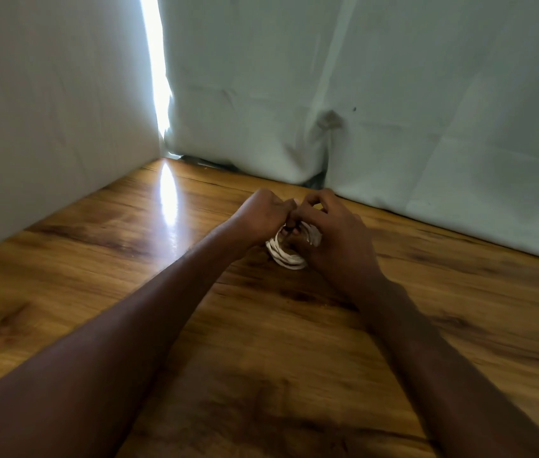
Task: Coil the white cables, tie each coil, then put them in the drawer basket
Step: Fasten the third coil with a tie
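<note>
**Tying the Coil: Both Hands Engaged**

The white cable coil [289, 254] sits on the wooden table [129, 309], near the far right edge where the pale fabric backdrop [393, 110] meets the surface. Several loops are stacked neatly; the upper portion is hidden under the hands.

The left hand [263, 211] is curled in a fist-like grip at the top of the coil, and its fingers appear to pinch a strand or a tie, though the exact item is hidden. The right hand [331, 229] is curled over the coil's right side, with fingers meeting the left hand above the loops.

Judged step: coiling appears complete and the tie is being made. The next move calls for holding the loops together while the tie is tightened. The drawer basket is not in view.
</note>
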`<action>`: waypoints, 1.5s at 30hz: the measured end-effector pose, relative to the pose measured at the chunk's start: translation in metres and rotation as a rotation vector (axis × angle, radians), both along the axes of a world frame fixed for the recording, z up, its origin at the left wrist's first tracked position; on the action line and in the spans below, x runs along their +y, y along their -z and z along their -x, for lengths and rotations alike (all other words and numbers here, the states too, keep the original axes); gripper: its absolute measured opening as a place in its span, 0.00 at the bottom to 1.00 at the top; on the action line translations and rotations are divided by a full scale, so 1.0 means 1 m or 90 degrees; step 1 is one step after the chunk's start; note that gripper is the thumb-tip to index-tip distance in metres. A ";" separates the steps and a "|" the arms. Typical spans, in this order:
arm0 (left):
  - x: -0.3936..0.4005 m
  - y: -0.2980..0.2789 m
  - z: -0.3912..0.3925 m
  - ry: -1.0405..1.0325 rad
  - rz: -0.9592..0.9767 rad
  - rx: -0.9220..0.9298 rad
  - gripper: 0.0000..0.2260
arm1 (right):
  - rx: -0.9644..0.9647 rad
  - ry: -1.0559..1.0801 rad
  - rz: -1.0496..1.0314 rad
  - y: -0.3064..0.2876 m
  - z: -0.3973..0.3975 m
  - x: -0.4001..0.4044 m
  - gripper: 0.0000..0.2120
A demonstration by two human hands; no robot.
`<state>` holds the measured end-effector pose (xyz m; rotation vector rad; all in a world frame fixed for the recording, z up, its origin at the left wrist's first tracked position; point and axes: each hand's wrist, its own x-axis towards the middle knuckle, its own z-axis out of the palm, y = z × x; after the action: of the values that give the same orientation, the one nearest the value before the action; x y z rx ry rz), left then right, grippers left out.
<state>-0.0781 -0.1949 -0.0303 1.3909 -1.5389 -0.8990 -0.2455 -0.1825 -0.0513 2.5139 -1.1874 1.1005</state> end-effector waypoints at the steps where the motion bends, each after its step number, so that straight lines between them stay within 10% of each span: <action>1: 0.001 -0.001 0.000 0.006 -0.011 0.006 0.20 | 0.006 0.003 0.003 0.000 -0.001 0.000 0.11; 15: 0.003 0.005 0.014 0.005 -0.023 0.128 0.18 | -0.118 0.060 0.137 0.000 -0.001 0.001 0.04; 24: 0.005 0.008 0.029 0.112 0.026 0.115 0.12 | -0.401 0.127 -0.011 0.006 0.013 -0.011 0.02; 36: -0.002 0.021 0.028 0.163 0.249 -0.052 0.11 | -0.408 0.021 -0.072 -0.002 0.009 -0.003 0.07; 45: -0.004 0.026 0.023 0.220 0.195 -0.078 0.05 | -0.502 0.070 -0.242 -0.005 0.014 -0.011 0.01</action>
<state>-0.1007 -0.1986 -0.0562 0.9928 -1.9581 -0.7471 -0.2592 -0.1930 -0.0460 2.2407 -1.8289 2.1084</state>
